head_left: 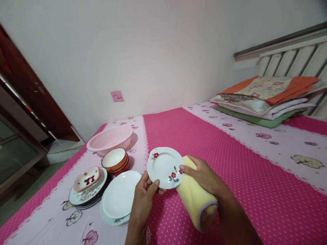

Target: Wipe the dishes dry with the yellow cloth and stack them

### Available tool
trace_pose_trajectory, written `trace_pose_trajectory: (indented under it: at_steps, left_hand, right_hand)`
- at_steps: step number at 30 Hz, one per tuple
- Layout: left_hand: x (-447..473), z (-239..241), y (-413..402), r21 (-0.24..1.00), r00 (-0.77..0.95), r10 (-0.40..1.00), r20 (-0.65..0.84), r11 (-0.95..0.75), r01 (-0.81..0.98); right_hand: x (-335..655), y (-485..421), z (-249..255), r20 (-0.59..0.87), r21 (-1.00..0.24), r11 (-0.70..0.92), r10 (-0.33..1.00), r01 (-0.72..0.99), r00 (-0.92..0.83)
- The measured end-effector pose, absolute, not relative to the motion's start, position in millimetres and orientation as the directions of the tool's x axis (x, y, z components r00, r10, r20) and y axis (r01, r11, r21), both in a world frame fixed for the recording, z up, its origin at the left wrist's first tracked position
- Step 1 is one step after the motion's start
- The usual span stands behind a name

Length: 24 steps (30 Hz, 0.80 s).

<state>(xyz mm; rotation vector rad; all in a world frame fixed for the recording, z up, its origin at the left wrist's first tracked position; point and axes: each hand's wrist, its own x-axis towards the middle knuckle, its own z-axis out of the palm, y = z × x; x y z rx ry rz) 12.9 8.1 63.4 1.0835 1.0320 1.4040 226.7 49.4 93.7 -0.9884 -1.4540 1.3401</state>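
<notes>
A small white plate (pixel 163 166) with red flowers and grey leaves is held up between both hands, above the pink dotted bedspread. My left hand (pixel 146 190) grips its lower left rim, thumb on top and fingers beneath. My right hand (pixel 201 172) pinches the right rim with the thumb on its face. Bunched in that same right hand is a yellow cloth (pixel 196 200) with a purple edge, hanging down below the plate. Just left of my left hand lies a stack of white plates (pixel 120 194).
Further left, a pink rabbit-patterned dish (pixel 87 179) rests on dark-rimmed plates (pixel 98 194). Behind them are stacked orange bowls (pixel 115 160) and a pink basin (pixel 109 137). Folded bedding and pillows (pixel 265 98) lie at the far right. A pink note (pixel 117 96) sticks to the wall.
</notes>
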Motion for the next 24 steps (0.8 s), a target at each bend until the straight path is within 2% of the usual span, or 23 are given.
trace_pose_trajectory:
  at_steps: [3, 7, 13, 16, 19, 24]
  left_hand:
    - [3, 65, 7, 0.982, 0.038, 0.997, 0.065, -0.057, -0.179]
    - [2, 52, 13, 0.96, -0.027, 1.0, 0.009, -0.016, -0.28]
    - [31, 14, 29, 0.93, 0.006, 0.99, -0.143, 0.136, -0.342]
    - [41, -5, 35, 0.913, -0.029, 0.982, -0.187, 0.163, -0.373]
    - [42, -23, 41, 0.908, -0.118, 0.971, -0.21, 0.149, -0.392]
    - [37, -39, 48, 0.918, -0.273, 0.938, -0.215, 0.099, -0.384]
  right_hand:
    - [233, 48, 94, 0.061, -0.997, 0.074, 0.955, 0.031, -0.29]
    - [237, 55, 83, 0.044, -0.993, 0.08, 0.935, 0.089, -0.351]
    - [246, 81, 43, -0.035, -0.997, -0.015, 0.961, 0.075, -0.274]
    - [249, 85, 25, -0.06, -0.995, -0.039, 0.972, 0.097, -0.226]
    - [253, 83, 12, -0.051, -0.986, -0.035, 0.995, 0.161, -0.091]
    - [267, 66, 4, 0.071, -0.952, -0.015, 0.961, 0.305, 0.267]
